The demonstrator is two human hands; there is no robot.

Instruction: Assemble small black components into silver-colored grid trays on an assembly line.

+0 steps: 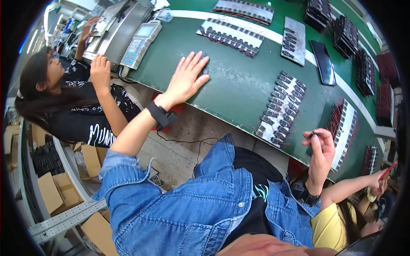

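My left hand (pixel 185 81) lies flat on the green worktable (pixel 222 96), its fingers stretched out and slightly apart. By its fingertips is a small dark piece (pixel 205 55), too small to name. Above the table's near edge at the right, my right hand (pixel 322 155) pinches a small black part (pixel 312 135) between thumb and fingers. Between the hands lies a pale plate (pixel 279 109) with rows of small black parts and thin red wires. Right of my right hand, a white plate (pixel 345 135) carries similar wired parts.
A grey keypad unit (pixel 140 45) stands beside a metal machine (pixel 113 36). Farther back lie more loaded plates (pixel 232 36), a part-filled plate (pixel 294 40), a black smartphone (pixel 323 63) and stacked plates (pixel 346 36). Co-workers sit left (pixel 72 102) and right (pixel 335 222).
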